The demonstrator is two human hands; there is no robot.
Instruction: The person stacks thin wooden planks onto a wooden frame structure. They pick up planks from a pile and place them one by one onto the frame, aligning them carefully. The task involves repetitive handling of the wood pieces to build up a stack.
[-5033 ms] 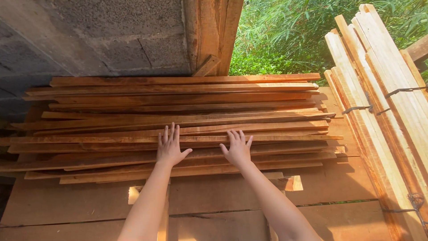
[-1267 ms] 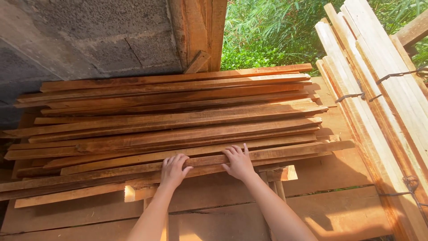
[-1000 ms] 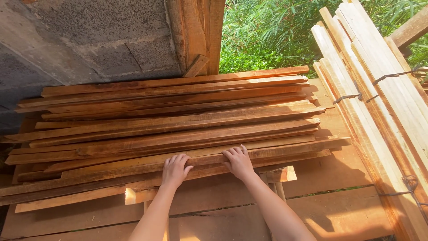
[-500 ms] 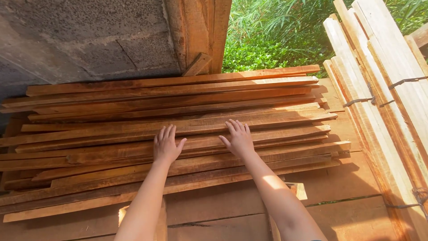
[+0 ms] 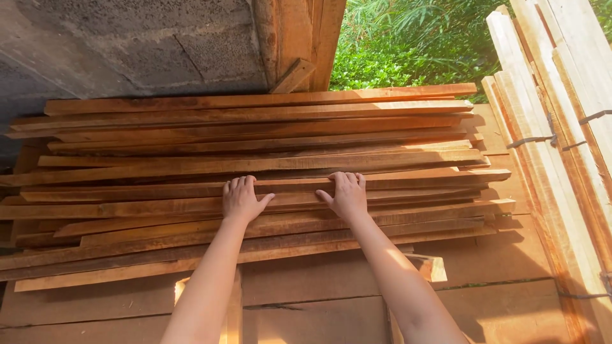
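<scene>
A pile of long reddish-brown wooden slats lies crosswise in front of me, stacked loosely. My left hand rests palm down on a slat in the middle of the pile, fingers curled over its far edge. My right hand lies the same way a little to the right on the same slat. Both arms reach forward over the nearer slats. Neither hand has lifted anything.
Wide flat boards lie under the pile, with two upright wooden posts near my arms. Bundles of pale planks tied with wire lean at the right. A grey block wall and wooden beams stand behind; green bushes beyond.
Both hands moved from the pile's near edge farther up onto a middle slat, fingers now hooked over its far edge. The nearer slats have shifted slightly.
</scene>
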